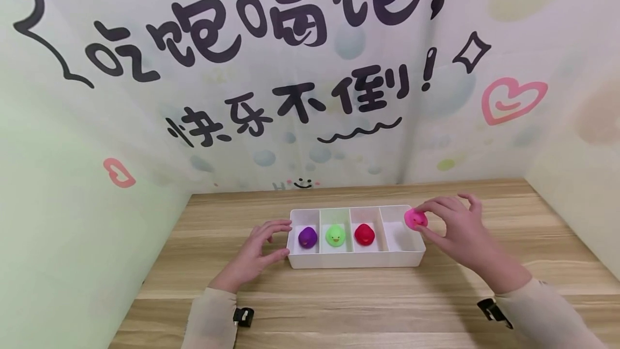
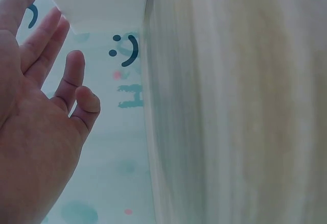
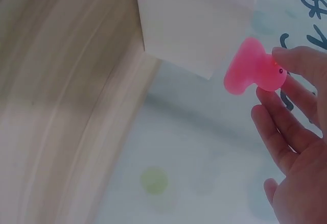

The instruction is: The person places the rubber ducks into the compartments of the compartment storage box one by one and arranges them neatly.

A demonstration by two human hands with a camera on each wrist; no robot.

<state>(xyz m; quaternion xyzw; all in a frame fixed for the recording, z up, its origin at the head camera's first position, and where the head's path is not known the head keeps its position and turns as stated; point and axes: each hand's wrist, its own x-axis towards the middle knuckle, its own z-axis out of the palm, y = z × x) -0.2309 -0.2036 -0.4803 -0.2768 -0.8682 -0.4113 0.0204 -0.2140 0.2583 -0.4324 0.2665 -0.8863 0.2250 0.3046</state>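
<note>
A white tray (image 1: 356,259) with several compartments in a row stands on the table. From the left its compartments hold a purple toy duck (image 1: 307,237), a green toy duck (image 1: 336,235) and a red toy duck (image 1: 365,235); nothing lies in the rightmost one. Pinched at its head between thumb and fingers of my right hand (image 1: 457,228), a pink toy duck (image 3: 250,68) hangs by the tray's right end. My left hand (image 1: 256,249) is at the tray's left end, thumb and fingertips lightly touching it or just beside it, fingers loosely extended (image 2: 43,45).
The wood-grain table (image 1: 339,306) reaches back to a printed wall cloth (image 1: 436,149) with dark lettering. Pale side walls close in at the left (image 1: 72,230) and right. Each forearm wears a dark strap at the sleeve.
</note>
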